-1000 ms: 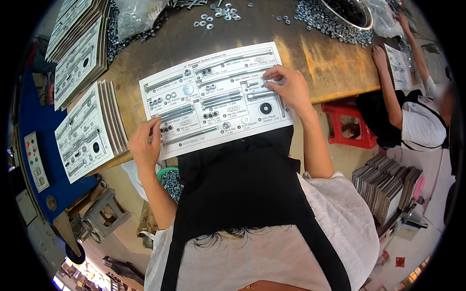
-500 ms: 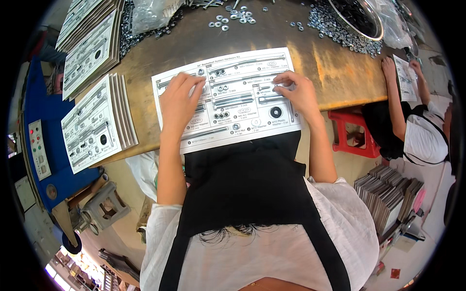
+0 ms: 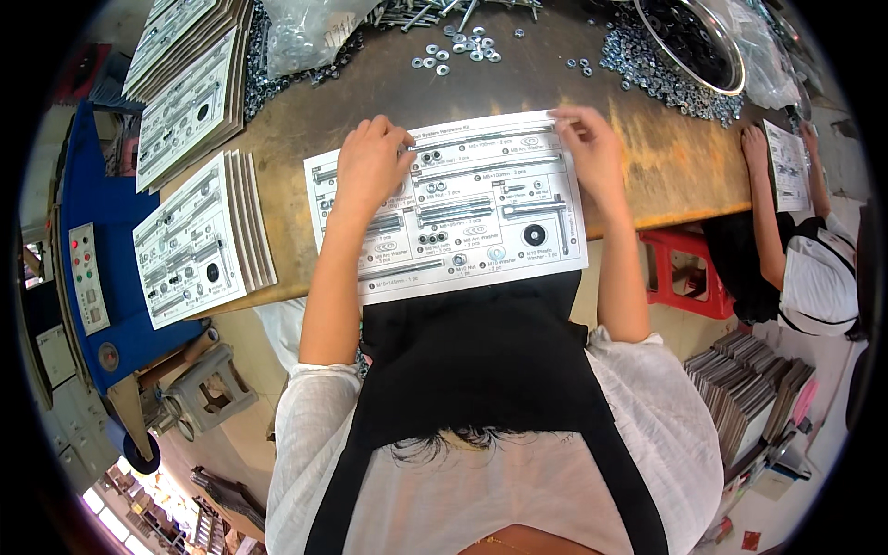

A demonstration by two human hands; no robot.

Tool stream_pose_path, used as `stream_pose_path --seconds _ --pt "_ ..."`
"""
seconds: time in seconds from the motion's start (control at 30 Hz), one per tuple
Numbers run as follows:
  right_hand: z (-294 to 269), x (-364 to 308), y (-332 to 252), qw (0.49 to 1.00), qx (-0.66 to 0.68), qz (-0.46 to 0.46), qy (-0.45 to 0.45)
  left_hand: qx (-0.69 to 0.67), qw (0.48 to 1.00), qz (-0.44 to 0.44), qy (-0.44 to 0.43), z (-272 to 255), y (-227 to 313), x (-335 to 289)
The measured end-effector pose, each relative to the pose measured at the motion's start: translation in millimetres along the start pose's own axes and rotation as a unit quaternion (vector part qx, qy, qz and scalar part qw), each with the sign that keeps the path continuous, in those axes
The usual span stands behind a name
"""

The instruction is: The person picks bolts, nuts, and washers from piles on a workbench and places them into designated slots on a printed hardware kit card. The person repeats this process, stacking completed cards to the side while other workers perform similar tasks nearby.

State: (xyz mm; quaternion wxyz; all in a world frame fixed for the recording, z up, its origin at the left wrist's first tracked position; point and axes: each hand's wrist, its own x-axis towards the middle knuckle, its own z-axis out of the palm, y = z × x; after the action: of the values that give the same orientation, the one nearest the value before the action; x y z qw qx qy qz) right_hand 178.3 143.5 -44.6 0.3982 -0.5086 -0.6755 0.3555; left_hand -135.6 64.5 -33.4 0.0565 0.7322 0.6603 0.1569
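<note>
A white card (image 3: 453,217) printed with hardware drawings lies at the table's near edge, tilted slightly. Bolts, nuts and a black round washer (image 3: 535,236) show on it; which are real and which printed I cannot always tell. Over the card's upper left part, my left hand (image 3: 373,171) hovers or rests with loosely bent fingers, thumb and forefinger apart. My right hand (image 3: 592,153) is at the card's upper right corner, its fingertips smeared by motion, so any hold is unclear.
Stacked printed cards (image 3: 190,240) stand on the left. Loose washers (image 3: 458,51), bolts (image 3: 425,14) and piled nuts (image 3: 638,69) lie beyond the card. A steel bowl (image 3: 740,74) holds black pieces. At right, another person's hands (image 3: 756,153) work by a red stool (image 3: 684,277).
My right hand has moved up from the card's right middle to its upper corner. My left hand has shifted slightly up. A pale washer shows at the card's lower right, where only an outline was.
</note>
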Motion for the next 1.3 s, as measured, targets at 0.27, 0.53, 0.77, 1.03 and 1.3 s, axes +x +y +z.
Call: stream_pose_path --seconds 0.27,0.53,0.77,1.03,1.3 --pt "-156.4 207.2 82.4 0.897 -0.404 -0.021 0.179 -0.123 0.989 -0.059 0.057 -30.0 10.6 -10.2" --pt "-207.3 285.8 142.7 0.869 -0.493 0.037 0.039 -0.179 0.974 -0.085 0.109 -40.6 2.8 -60.6" --pt "-221.6 275.2 156.4 0.882 -0.466 0.013 0.064 -0.162 0.973 -0.119 0.116 -51.0 -7.4 -86.7" --pt "-128.6 215.1 42.9 0.917 -0.342 -0.144 0.145 -0.211 0.966 -0.106 0.102 -53.0 -9.9 -72.3" --pt "79.9 150.3 8.2 0.963 -0.226 -0.106 -0.105 -0.186 0.981 -0.013 0.058 32.2 -28.7 93.7"
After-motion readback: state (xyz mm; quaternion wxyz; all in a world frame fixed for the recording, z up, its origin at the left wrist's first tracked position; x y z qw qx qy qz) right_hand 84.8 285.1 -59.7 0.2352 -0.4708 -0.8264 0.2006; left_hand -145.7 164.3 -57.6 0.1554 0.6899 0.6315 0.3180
